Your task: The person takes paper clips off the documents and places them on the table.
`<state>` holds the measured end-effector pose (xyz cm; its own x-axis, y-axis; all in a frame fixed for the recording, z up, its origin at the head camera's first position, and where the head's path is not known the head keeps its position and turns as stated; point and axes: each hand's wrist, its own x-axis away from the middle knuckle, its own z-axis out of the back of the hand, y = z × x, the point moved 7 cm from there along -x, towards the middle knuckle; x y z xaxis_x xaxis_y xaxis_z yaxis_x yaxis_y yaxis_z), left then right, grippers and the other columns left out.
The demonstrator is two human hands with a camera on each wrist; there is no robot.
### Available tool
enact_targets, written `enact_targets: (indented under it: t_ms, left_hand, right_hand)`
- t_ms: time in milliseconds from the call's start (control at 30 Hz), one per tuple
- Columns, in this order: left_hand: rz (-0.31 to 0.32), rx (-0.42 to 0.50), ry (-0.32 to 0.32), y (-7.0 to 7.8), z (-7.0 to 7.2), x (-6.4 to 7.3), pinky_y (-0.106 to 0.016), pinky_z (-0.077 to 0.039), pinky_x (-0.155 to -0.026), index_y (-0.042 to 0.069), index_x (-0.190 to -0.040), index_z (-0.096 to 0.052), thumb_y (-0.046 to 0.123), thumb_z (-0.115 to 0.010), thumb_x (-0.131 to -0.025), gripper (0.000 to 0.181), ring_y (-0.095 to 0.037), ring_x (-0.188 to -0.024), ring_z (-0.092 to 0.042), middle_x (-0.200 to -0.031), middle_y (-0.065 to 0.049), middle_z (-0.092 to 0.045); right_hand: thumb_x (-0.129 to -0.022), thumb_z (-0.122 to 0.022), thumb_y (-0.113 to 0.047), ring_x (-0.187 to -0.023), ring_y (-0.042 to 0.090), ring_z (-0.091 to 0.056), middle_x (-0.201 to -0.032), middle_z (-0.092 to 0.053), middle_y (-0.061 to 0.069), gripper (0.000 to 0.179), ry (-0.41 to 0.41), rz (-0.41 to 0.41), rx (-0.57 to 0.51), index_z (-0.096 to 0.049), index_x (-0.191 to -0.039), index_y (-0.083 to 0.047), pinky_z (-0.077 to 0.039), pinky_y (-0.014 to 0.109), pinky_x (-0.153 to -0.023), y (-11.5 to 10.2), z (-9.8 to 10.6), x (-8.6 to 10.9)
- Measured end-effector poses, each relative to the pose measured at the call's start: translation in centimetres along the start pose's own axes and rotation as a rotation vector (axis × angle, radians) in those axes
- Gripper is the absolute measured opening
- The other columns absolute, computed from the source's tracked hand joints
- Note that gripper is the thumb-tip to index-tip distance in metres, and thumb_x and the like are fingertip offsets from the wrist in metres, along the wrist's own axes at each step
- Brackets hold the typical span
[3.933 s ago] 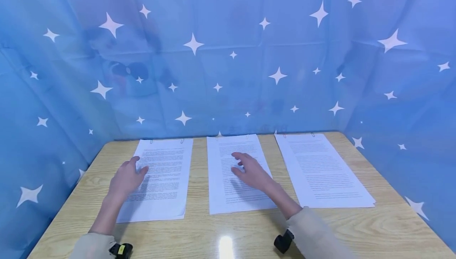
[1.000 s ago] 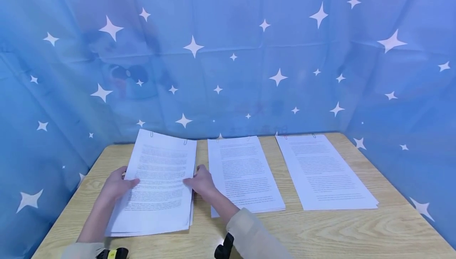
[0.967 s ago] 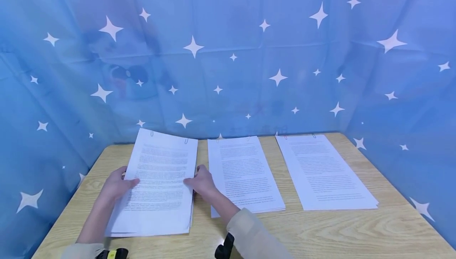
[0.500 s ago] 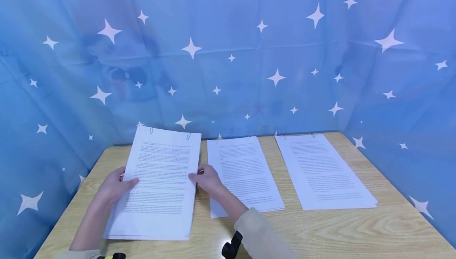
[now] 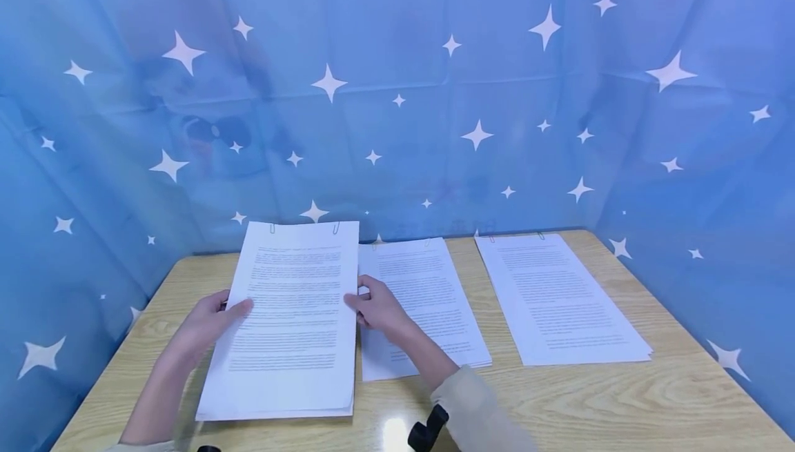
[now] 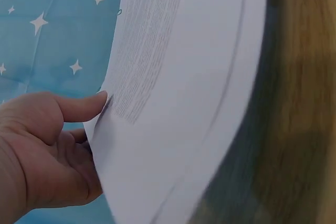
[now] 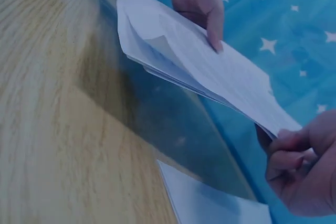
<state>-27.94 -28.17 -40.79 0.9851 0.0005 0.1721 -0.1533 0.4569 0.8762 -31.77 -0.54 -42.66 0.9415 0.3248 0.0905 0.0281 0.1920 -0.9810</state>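
A stack of printed sheets (image 5: 286,390) is held up off the wooden table, its top end tilted toward the backdrop. My left hand (image 5: 208,321) grips its left edge, thumb on the printed face and fingers behind. On the opposite edge, my right hand (image 5: 380,310) pinches the paper between thumb and curled fingers. Two paper clips (image 5: 336,228) sit along the top edge. From the right wrist view, the stack (image 7: 173,51) hangs above its shadow, and the sheets part a little at the near corner. The left wrist view shows the paper bending.
A second printed stack (image 5: 428,321) lies flat just right of the held one, partly covered by it and my right forearm. Farther right rests a third clipped stack (image 5: 559,300). A blue star-patterned curtain (image 5: 397,93) surrounds the table (image 5: 559,404) at the back and sides.
Both hands went from hovering over the left and middle stacks to gripping the left stack by its sides. It has risen off the table, straightened and shifted slightly right.
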Motion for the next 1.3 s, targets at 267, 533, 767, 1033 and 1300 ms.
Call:
enact_targets:
  t_ms: [267, 533, 767, 1033, 1300]
  left_hand:
    - [-0.049, -0.003, -0.007, 2.1, -1.4, 0.3, -0.034, -0.05, -0.074, -0.01, -0.136, -0.052, 0.03, -0.06, -0.104, 0.052, -0.02, -0.088, -0.064, -0.107, -0.014, -0.066]
    - [-0.1, 0.072, -0.043, 4.4, -3.7, 0.3, -0.033, -0.054, -0.071, -0.008, -0.132, -0.058, 0.021, -0.064, -0.101, 0.042, -0.023, -0.086, -0.069, -0.106, -0.014, -0.07]
    - [-0.149, 0.127, -0.114, 5.6, -6.1, 0.5, -0.038, -0.055, -0.072, -0.008, -0.131, -0.059, 0.016, -0.064, -0.1, 0.039, -0.025, -0.088, -0.071, -0.111, -0.017, -0.071]
    - [-0.192, 0.161, -0.14, 6.7, -8.5, 0.4, -0.038, -0.055, -0.07, -0.007, -0.128, -0.062, 0.013, -0.065, -0.1, 0.035, -0.026, -0.087, -0.069, -0.11, -0.017, -0.071]
    - [-0.18, 0.177, -0.092, 7.8, -10.4, 0.0, -0.033, -0.052, -0.065, -0.004, -0.119, -0.069, 0.011, -0.068, -0.097, 0.027, -0.022, -0.079, -0.068, -0.1, -0.013, -0.073]
  right_hand:
    - [-0.103, -0.059, -0.017, -0.047, 0.013, -0.035, -0.057, -0.043, 0.0, 0.014, 0.001, 0.037, 0.027, -0.057, -0.111, -0.005, -0.029, 0.026, -0.049, -0.5, 3.0, 1.3]
    - [-0.104, -0.059, -0.017, -0.047, 0.014, -0.035, -0.057, -0.042, 0.001, 0.018, 0.025, 0.095, 0.058, -0.059, -0.118, -0.005, -0.029, 0.026, -0.049, -0.6, 6.3, 2.5]
    - [-0.104, -0.058, -0.016, -0.046, 0.014, -0.035, -0.055, -0.039, 0.0, 0.013, 0.041, 0.128, 0.146, -0.058, -0.113, -0.007, -0.028, 0.025, -0.047, -0.3, 8.9, 3.3]
    - [-0.104, -0.057, -0.016, -0.045, 0.013, -0.032, -0.055, -0.035, -0.001, 0.013, 0.064, 0.158, 0.22, -0.051, -0.105, -0.004, -0.027, 0.024, -0.047, -0.5, 11.4, 4.6]
    - [-0.103, -0.062, -0.02, -0.054, 0.013, -0.033, -0.058, -0.036, -0.003, 0.019, 0.112, 0.233, 0.322, -0.053, -0.101, -0.003, -0.027, 0.027, -0.054, -1.1, 14.1, 5.8]
